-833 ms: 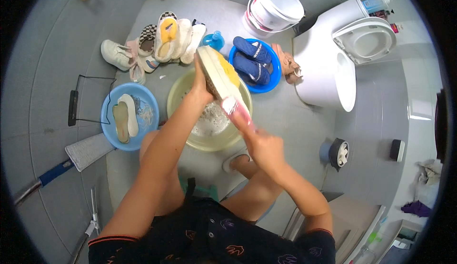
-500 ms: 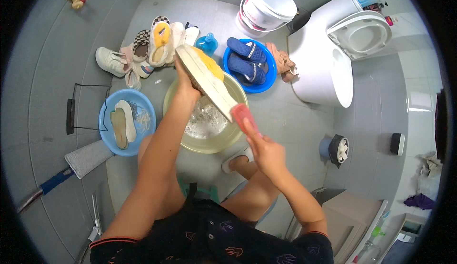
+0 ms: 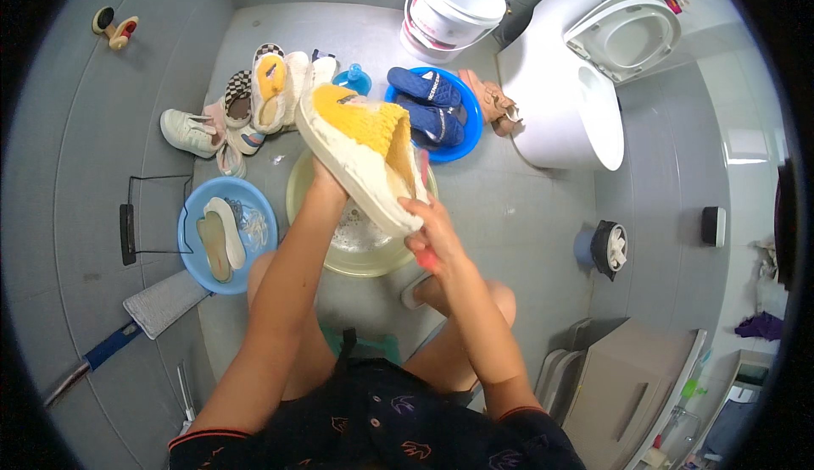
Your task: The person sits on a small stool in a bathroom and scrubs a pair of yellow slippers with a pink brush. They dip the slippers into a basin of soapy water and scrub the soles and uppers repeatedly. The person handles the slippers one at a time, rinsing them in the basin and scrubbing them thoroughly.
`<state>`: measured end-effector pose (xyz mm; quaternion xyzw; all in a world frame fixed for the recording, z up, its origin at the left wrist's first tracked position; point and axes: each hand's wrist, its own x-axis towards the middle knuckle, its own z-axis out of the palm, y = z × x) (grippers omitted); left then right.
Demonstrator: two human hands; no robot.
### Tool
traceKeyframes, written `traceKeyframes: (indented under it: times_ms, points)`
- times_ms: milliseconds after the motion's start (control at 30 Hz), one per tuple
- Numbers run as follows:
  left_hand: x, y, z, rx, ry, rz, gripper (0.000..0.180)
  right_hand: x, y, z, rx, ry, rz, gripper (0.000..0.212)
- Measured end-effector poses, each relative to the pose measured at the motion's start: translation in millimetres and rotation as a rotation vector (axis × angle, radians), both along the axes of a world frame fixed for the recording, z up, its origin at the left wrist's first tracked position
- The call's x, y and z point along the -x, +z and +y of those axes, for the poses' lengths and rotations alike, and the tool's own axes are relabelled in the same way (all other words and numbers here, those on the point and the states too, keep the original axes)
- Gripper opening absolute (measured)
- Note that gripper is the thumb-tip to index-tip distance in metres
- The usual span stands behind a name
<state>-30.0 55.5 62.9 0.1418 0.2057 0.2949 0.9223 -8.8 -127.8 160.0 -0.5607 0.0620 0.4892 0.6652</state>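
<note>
Above the pale yellow basin [image 3: 373, 267] of sudsy water I hold up a slipper [image 3: 356, 144] with a fuzzy yellow upper and a thick white sole. My left hand [image 3: 327, 183] grips it from below, its fingers mostly hidden behind the sole. At the slipper's heel end is my right hand [image 3: 435, 231], its fingers closed round a pink brush [image 3: 427, 259] and touching the heel edge. Most of the brush is hidden by the hand and slipper. A matching yellow slipper [image 3: 271, 76] stands among the shoes at the far left.
Blue slippers sit in a blue basin [image 3: 471, 135], beside brown shoes [image 3: 490, 97]. To the left, a light blue basin [image 3: 270, 241] holds insoles and laces. A blue bottle [image 3: 354, 80], white bucket [image 3: 454, 12], toilet [image 3: 564, 88], small bin [image 3: 609, 247] and flat mop [image 3: 165, 303] stand around.
The slipper has turned so that its yellow upper and opening face me. My right hand, with the brush, has moved left and up against the slipper's heel end.
</note>
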Motion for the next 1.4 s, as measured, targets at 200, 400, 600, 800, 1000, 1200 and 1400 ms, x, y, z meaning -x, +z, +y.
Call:
traceKeyframes:
  times_ms: [200,400,600,800,1000,1200,1400]
  points:
    - [17.0,35.2,-21.1,-0.550,-0.035,0.259,0.060,-45.4,-43.4,9.8,0.090,-0.068,-0.818,0.080]
    - [34.0,52.5,-55.1,-1.203,-0.433,0.322,0.090,-60.4,-4.7,21.6,0.494,0.235,-1.036,0.092]
    - [28.9,47.0,-65.3,-1.549,-0.370,0.616,0.073,-75.1,-56.1,18.6,0.343,0.128,-1.106,0.088]
    - [17.1,34.7,-44.4,-1.261,-0.200,0.714,0.056,-56.8,-4.9,23.7,0.095,0.047,-0.665,0.072]
    - [16.9,13.4,-35.3,-1.034,-0.387,0.463,0.069,-22.8,12.0,-3.7,0.297,0.241,-1.082,0.052]
    - [21.6,36.9,-49.4,-0.934,-0.401,0.189,0.063,8.1,29.2,-10.5,0.697,0.495,-1.333,0.052]
    - [14.9,17.1,-61.0,-0.986,-0.318,0.245,0.059,-31.8,19.7,4.1,0.739,0.531,-1.457,0.054]
